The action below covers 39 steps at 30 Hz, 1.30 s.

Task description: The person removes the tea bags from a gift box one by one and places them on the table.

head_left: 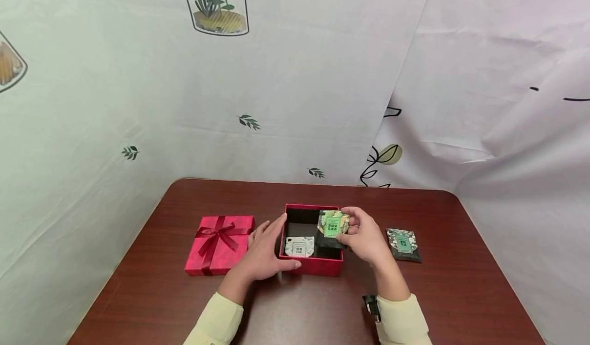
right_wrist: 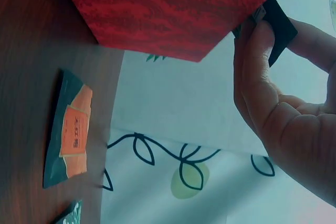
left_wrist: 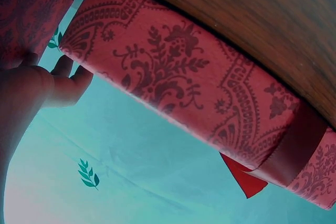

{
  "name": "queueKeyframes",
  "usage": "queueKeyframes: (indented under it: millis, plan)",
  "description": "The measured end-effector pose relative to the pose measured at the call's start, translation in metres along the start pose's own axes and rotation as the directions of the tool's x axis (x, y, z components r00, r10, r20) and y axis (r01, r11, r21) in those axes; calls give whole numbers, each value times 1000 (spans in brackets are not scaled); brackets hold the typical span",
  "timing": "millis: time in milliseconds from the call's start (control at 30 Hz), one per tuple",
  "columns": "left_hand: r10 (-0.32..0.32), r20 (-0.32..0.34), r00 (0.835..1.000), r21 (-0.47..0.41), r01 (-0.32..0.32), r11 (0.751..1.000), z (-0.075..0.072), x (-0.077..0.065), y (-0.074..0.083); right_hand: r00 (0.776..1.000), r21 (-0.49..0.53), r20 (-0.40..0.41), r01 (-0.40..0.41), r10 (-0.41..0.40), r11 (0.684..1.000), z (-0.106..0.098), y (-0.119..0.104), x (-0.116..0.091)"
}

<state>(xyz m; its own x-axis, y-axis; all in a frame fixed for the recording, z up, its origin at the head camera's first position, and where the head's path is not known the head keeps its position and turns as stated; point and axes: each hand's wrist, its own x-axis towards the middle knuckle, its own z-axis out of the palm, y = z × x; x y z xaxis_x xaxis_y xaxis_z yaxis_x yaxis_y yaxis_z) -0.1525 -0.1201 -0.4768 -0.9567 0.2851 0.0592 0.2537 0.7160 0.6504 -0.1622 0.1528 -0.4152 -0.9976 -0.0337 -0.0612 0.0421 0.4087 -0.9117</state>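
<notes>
A red patterned open box (head_left: 317, 267) with a dark inside stands on the table. My left hand (head_left: 264, 253) rests spread against its left side and front-left corner, the thumb along the front edge. My right hand (head_left: 367, 235) pinches a dark sachet (head_left: 333, 227) with a green label by its right edge, over the box's right half. Inside the box at the front left lies a white-labelled sachet (head_left: 299, 246). The red box lid (head_left: 220, 245), tied with a dark red ribbon bow, lies left of my left hand; its side (left_wrist: 173, 72) fills much of the left wrist view.
Another dark sachet (head_left: 403, 244) with a teal label lies on the table (head_left: 461, 288) to the right. The right wrist view also shows an orange-labelled sachet (right_wrist: 73, 132) on the table beside the box. A patterned white cloth (head_left: 295, 79) hangs behind the table.
</notes>
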Motion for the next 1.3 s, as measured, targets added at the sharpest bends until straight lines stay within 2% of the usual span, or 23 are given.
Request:
queueKeyframes:
  millis: [800,1300]
  plan:
    - [-5,7,1000,14,5,1000,0,-1,0,1000,87,-18,-12,14,996,-31,15,-1]
    - [0,5,1000,5,0,1000,-1,-1,0,1000,81,-29,-9,11,997,-43,26,-3]
